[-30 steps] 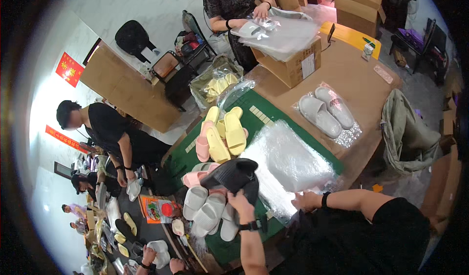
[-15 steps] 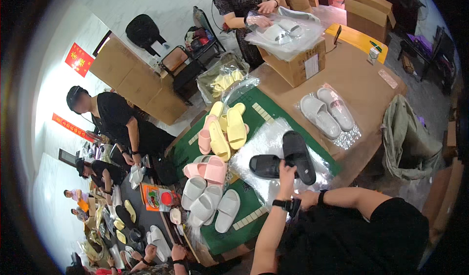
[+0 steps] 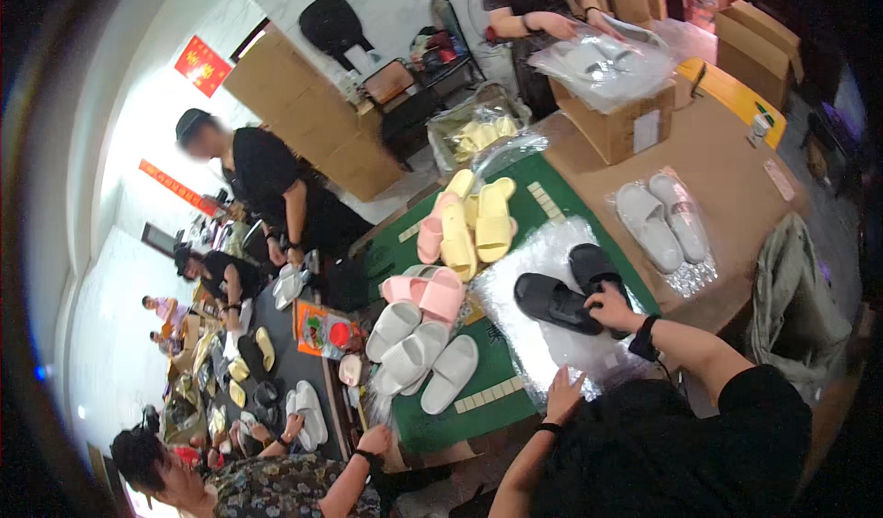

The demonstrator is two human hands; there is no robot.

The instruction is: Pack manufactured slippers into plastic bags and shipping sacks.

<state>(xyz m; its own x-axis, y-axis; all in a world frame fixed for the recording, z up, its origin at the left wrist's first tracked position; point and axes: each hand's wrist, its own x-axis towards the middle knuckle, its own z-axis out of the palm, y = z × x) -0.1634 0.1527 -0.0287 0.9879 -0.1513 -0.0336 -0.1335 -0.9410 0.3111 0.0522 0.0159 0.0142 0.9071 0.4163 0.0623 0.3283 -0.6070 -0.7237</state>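
Note:
Two black slide slippers lie at an angle to each other on a stack of clear plastic bags (image 3: 515, 334). My right hand (image 3: 616, 308) has its fingers closed on the heel end of the nearer black slipper (image 3: 555, 303). The other black slipper (image 3: 593, 265) lies just beyond it, partly behind my hand. At the near edge of the bags, my left hand (image 3: 564, 397) rests with fingers stretched out and holds nothing. Left of the bags are loose grey slippers (image 3: 452, 375), pink slippers (image 3: 437, 294) and yellow slippers (image 3: 494, 224).
A green mat (image 3: 515, 408) covers this part of the table. Bagged grey slippers (image 3: 658, 224) lie to the right. Across the table, a person handles bagged slippers over a cardboard box (image 3: 635, 132). Other people work at a dark table (image 3: 267, 334) on the left. A cloth sack (image 3: 791, 306) hangs at right.
My left hand has left the black slippers and drawn back to the bags' near edge. My right hand has moved forward onto the slippers. The view has shifted, showing another person at lower left.

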